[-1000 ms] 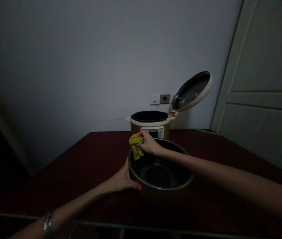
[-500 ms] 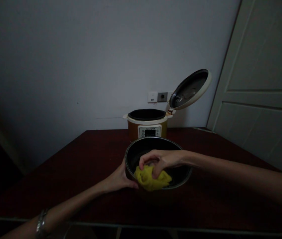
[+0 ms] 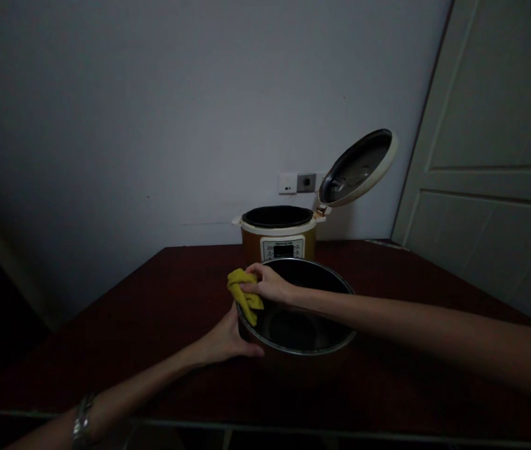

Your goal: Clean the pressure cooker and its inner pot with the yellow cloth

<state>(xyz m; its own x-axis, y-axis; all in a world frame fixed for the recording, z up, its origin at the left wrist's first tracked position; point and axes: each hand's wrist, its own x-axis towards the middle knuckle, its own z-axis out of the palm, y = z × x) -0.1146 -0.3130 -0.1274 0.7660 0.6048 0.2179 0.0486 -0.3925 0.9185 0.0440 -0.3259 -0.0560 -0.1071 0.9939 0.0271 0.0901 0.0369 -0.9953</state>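
A dark inner pot [image 3: 303,337] with a pale metal rim is tilted toward me above the table. My left hand [image 3: 228,337] grips its left side, thumb at the front and the other fingers partly hidden behind the wall. My right hand [image 3: 268,284] reaches across the pot's mouth and pinches a yellow cloth [image 3: 244,294]. The cloth is folded over the rim at the upper left, part inside and part outside. Behind the pot stands a rice cooker [image 3: 278,237] with its lid [image 3: 359,167] raised to the right.
The dark red table [image 3: 153,300] runs up to a pale wall [image 3: 200,112]. Wall sockets [image 3: 297,182] sit behind the cooker. A panelled door [image 3: 495,156] stands at the right, and the table's front edge [image 3: 176,424] is near me.
My right hand has carried the yellow cloth from the pot's front rim to the upper left rim. My left hand keeps its grip on the pot, which has barely shifted.
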